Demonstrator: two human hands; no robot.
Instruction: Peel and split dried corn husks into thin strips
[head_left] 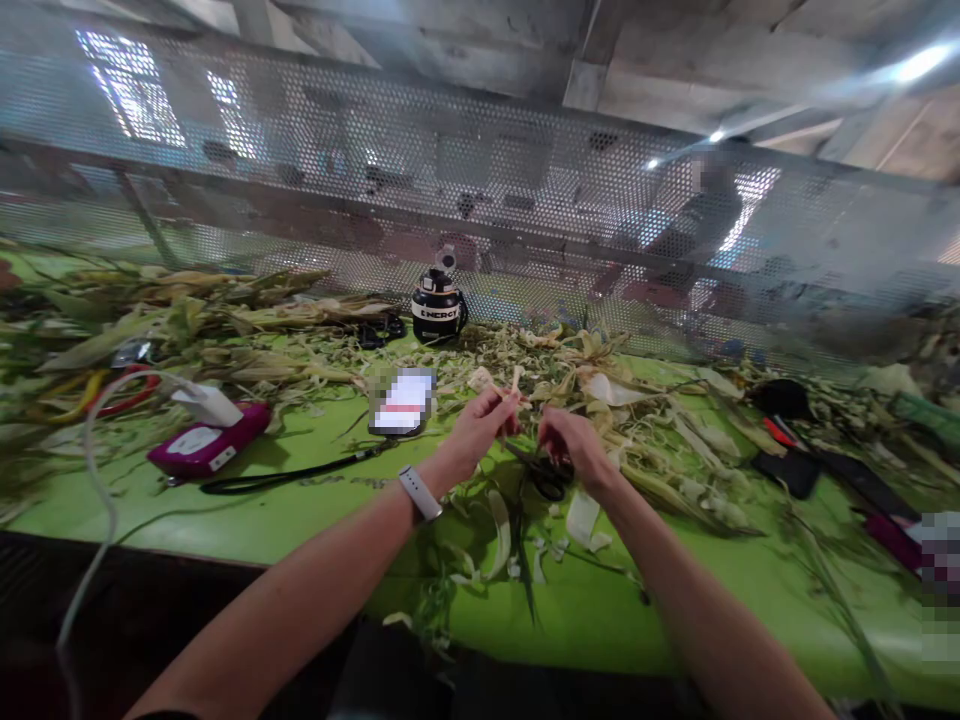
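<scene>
Near the middle of the head view, my left hand (486, 418), with a pale watch band on its wrist, has its fingers pinched together. A small pale piece of plant (517, 378), perhaps husk, sticks up from the fingertips. Just to the right is my right hand (570, 442), its fingers curled in. Dark-handled scissors (551, 482) show directly below it, blades towards my left hand; whether the fingers grip them is hidden. Pale strips of husk (498, 535) and small scraps lie on the green tabletop (300, 525) below the hands.
A phone (403, 402) with a lit screen lies left of my hands. Further left are a purple power bank (210, 440) and a white cable. Behind stands a black "ENERGY" jar (437, 308). Piled corn husks (202, 320) line the back, before a perforated metal screen (510, 230).
</scene>
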